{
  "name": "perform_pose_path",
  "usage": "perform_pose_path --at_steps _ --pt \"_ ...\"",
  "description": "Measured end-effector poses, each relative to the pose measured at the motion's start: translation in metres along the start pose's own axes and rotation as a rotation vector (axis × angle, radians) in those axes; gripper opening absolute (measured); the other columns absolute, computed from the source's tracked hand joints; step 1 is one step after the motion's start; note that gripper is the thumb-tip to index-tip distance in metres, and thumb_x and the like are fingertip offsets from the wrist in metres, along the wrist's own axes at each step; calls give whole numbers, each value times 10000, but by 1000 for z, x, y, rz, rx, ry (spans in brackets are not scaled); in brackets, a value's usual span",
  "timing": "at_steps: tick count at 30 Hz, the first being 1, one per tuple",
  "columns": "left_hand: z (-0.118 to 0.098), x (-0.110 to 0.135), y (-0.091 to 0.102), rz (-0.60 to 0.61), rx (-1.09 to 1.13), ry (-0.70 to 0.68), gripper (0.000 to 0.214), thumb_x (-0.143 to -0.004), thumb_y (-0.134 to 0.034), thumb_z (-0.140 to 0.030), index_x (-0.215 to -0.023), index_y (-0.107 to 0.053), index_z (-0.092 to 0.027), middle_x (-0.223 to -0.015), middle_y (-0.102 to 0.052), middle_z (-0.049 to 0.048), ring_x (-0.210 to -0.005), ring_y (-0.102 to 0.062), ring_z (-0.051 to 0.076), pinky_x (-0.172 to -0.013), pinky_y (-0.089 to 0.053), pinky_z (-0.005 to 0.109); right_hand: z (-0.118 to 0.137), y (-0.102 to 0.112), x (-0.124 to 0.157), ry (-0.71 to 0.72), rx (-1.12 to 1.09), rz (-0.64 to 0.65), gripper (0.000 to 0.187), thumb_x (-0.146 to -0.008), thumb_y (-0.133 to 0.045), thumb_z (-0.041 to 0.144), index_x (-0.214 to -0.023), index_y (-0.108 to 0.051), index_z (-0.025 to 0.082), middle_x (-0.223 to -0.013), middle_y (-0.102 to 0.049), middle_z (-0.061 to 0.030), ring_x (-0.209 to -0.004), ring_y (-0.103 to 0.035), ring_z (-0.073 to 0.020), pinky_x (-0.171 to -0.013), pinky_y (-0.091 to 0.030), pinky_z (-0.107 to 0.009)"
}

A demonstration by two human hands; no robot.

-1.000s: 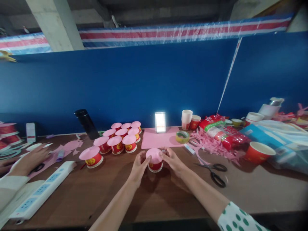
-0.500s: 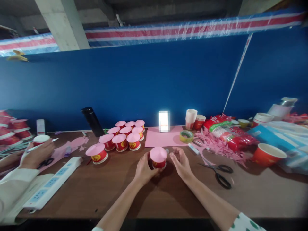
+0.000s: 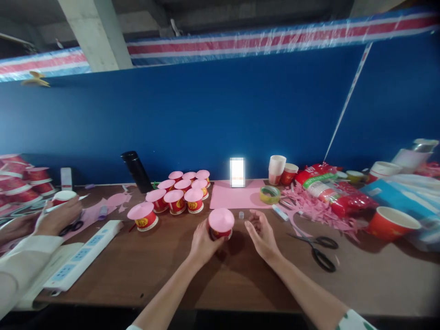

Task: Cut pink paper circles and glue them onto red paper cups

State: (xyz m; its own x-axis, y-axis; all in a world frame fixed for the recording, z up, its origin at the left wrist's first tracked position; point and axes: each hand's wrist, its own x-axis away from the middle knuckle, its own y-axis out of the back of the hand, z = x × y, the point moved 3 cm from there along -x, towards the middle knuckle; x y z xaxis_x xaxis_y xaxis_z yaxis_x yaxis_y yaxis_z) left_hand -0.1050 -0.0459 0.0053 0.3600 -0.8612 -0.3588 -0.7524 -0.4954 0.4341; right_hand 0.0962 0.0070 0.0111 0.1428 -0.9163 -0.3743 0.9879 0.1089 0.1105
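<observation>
My left hand (image 3: 203,242) grips an upturned red paper cup with a pink paper disc on top (image 3: 221,222), lifted slightly above the brown table (image 3: 220,279). My right hand (image 3: 261,233) hovers just to the right of the cup, fingers loosely spread and holding nothing. A small white cap (image 3: 241,214) lies on the table just beyond my right hand. A cluster of several similar pink-topped cups (image 3: 178,192) stands to the left behind the held cup. A pink paper sheet (image 3: 233,197) lies at the back.
Black scissors (image 3: 319,250) lie to the right, near pink paper scraps (image 3: 309,206), a tape roll (image 3: 270,194), stacked cups (image 3: 277,169) and a red cup (image 3: 390,222). A black bottle (image 3: 136,171) and a white power strip (image 3: 82,259) are left. Another person's hand (image 3: 57,215) works at far left.
My right hand let go of the cup and drew away to the right. My left hand kept the cup and raised it a little. The view shifted slightly.
</observation>
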Motion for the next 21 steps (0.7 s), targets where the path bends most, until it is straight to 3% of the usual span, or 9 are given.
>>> perform_pose_path --at_steps 6,11,15,21 --pt "36 -10 67 -140 -309 56 621 -537 -722 -444 -1050 -546 -141 -1050 -580 131 -987 -554 290 -846 -424 384 -4 -3 2 23 54 42 393 -810 -534 386 -1149 -434 214 -926 -511 -42 -617 -506 -112 -594 -475 -260" --pt "67 -14 107 -200 -377 241 629 -575 -699 -402 -1119 -492 -162 -1054 -612 106 -937 -603 266 -800 -457 356 -4 -4 3 46 66 54 399 -809 -533 381 -1154 -428 211 -934 -511 -46 -594 -512 -107 -585 -484 -265" --pt "75 -14 121 -241 -441 380 646 -593 -692 -414 -1142 -461 -164 -1050 -627 123 -963 -598 285 -784 -456 362 -4 -5 4 54 92 67 392 -816 -527 377 -1154 -423 209 -929 -509 -45 -597 -521 -108 -568 -475 -258" --pt "74 -21 123 -217 -575 345 539 -643 -627 -447 -1078 -498 -156 -1078 -607 133 -1015 -563 299 -776 -445 355 -4 -5 4 62 96 75 393 -817 -524 382 -1151 -424 201 -909 -508 -45 -575 -500 -104 -556 -465 -260"
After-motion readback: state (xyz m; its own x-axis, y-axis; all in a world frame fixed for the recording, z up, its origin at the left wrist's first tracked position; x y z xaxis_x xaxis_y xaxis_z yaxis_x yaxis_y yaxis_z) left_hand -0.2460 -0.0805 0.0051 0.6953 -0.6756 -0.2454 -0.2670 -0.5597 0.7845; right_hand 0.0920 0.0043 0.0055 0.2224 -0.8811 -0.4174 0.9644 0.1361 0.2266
